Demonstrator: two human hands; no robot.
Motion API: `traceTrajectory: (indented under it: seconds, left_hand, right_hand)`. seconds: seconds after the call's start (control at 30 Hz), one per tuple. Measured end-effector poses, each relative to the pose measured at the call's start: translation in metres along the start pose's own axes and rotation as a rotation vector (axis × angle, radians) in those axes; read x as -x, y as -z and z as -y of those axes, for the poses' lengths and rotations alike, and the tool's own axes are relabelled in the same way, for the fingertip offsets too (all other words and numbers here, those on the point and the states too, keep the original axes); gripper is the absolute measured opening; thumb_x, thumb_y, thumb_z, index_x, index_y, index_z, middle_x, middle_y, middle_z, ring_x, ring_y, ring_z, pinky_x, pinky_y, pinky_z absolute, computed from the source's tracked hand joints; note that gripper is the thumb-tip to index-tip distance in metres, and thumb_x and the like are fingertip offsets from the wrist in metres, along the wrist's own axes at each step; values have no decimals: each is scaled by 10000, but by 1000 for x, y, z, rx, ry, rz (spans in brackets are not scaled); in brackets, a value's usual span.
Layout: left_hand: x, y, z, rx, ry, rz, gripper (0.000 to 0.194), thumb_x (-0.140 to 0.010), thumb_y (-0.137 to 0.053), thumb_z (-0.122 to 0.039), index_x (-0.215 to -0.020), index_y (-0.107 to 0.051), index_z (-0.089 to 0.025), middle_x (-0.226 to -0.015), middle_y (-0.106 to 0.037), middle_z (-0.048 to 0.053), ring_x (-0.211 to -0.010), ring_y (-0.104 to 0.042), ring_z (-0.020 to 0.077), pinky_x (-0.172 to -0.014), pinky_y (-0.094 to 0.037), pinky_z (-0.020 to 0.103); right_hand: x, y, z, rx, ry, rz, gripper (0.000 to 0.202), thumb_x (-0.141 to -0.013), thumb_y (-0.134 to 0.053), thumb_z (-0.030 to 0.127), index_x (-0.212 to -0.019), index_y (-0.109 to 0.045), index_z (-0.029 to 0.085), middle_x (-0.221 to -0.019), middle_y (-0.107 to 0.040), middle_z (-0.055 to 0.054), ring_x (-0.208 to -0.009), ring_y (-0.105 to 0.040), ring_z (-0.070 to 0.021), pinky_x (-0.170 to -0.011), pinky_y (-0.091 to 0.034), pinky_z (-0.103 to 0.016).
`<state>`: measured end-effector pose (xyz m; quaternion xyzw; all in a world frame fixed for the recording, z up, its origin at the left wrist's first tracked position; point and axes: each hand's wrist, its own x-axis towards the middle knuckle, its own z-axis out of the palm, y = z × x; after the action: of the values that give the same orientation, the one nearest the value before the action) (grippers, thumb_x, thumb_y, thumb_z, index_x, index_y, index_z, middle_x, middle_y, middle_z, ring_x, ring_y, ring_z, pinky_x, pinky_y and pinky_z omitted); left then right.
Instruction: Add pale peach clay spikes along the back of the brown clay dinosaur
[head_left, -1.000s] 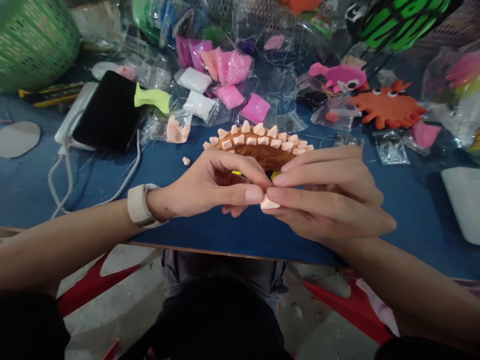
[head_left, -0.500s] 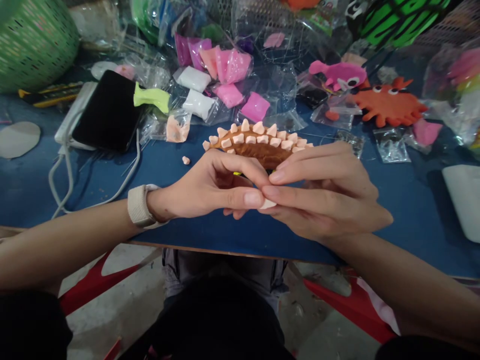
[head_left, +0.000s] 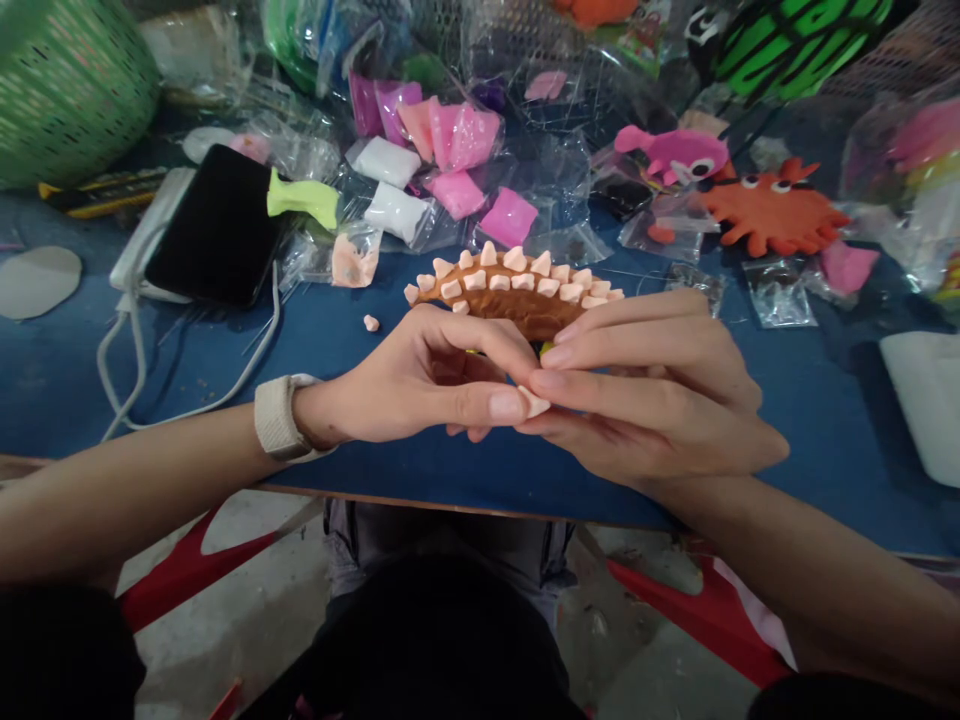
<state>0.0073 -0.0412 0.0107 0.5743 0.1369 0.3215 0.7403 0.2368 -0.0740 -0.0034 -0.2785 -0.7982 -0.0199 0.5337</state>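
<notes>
Left hand (head_left: 420, 385) and right hand (head_left: 660, 400): fingertips closed on a pale piece (head_left: 535, 402); spiked brown form (head_left: 517, 312) just beyond the fingers. Probable faults: distortion—uneven pinching, if the piece is soft—or spikes dislodged by a grazing knuckle.

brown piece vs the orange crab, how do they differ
The brown piece is edged with rows of pale spikes; the crab is orange, with no such spikes.
The crab shows two eyes; none can be seen on the brown piece.
The left hand and right hand partly hide the brown piece; neither covers the crab.
</notes>
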Motion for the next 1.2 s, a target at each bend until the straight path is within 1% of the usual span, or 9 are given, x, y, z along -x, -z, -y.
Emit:
traceTrajectory:
  seconds: [0.2, 0.3, 0.5, 0.57, 0.67, 0.73, 0.87, 1.0, 1.2]
  left_hand:
    - [-1, 1, 1, -6, -49, -6, 209, -917, -992, -347, -922, -875, -174, -915, -792, 32, -572, -690, 46, -487, -545, 112]
    - [-1, 1, 2, 5, -32, -17, 220, -905, -1001, -364, -932, -885, -179, -898, -781, 30, -568, -690, 53, -486, -554, 119]
    - [-1, 0, 2, -4, -56, -39, 206, -906, -1002, -357, -911, -887, -186, -870, -774, 20, -550, -681, 47, -480, -546, 113]
    - [-1, 0, 2, -17, -46, -44, 226, -902, -1004, -371, -901, -882, -181, -874, -778, 23, -549, -679, 47, -476, -544, 112]
    - [-1, 1, 2, -26, -32, -47, 265, -883, -1017, -392, -901, -875, -169, -883, -787, 34, -548, -673, 48, -478, -545, 114]
    - [-1, 1, 2, -24, -32, -47, 278, -873, -1024, -394, -902, -870, -164, -897, -798, 40, -547, -670, 47, -486, -550, 117]
    - [0, 1, 2, -15, -43, -45, 227, -890, -1009, -338, -899, -864, -164, -922, -806, 37, -564, -684, 45, -499, -555, 113]
    - [0, 1, 3, 2, -22, -52, 224, -880, -1015, -322, -920, -860, -166, -864, -773, 19, -564, -678, 52, -497, -554, 117]
    - [2, 2, 3, 9, -3, -33, 223, -892, -1003, -332, -953, -860, -173, -896, -775, 28, -587, -681, 60, -517, -568, 133]
  right_hand:
    - [-5, -3, 0, 23, 61, -66, 192, -1055, -840, 433, -1247, -836, 442, -963, -838, 42, -805, -796, -210, -729, -674, -409]
    - [-7, -4, -1, 40, 68, -78, 92, -1074, -816, 436, -1160, -846, 435, -921, -833, 50, -768, -793, -198, -696, -672, -398]
    - [-12, -9, -7, -47, 162, -134, 123, -1037, -875, 351, -1123, -858, 264, -987, -870, 24, -817, -817, -167, -772, -702, -356]
    - [-11, -8, -7, -39, 157, -126, 140, -1041, -871, 365, -1167, -864, 304, -992, -869, 40, -804, -807, -167, -761, -697, -360]
    - [-7, -6, -5, -10, 92, -94, 267, -1034, -870, 386, -1294, -840, 441, -1005, -858, 64, -820, -799, -192, -773, -690, -393]
    - [-4, -5, -4, 17, 49, -74, 302, -1042, -855, 409, -1330, -819, 491, -1001, -850, 63, -837, -799, -207, -794, -686, -414]
    - [-4, -6, -3, 49, 94, -94, 241, -1043, -858, 414, -1278, -835, 465, -975, -850, 60, -796, -781, -198, -733, -662, -398]
    - [-3, -6, -3, 43, 78, -64, 364, -1021, -879, 371, -1364, -814, 475, -1043, -873, 45, -866, -804, -223, -801, -677, -424]
    - [1, -5, -3, 163, 54, -32, 178, -1090, -763, 527, -1237, -836, 459, -934, -855, 32, -810, -815, -230, -746, -681, -430]
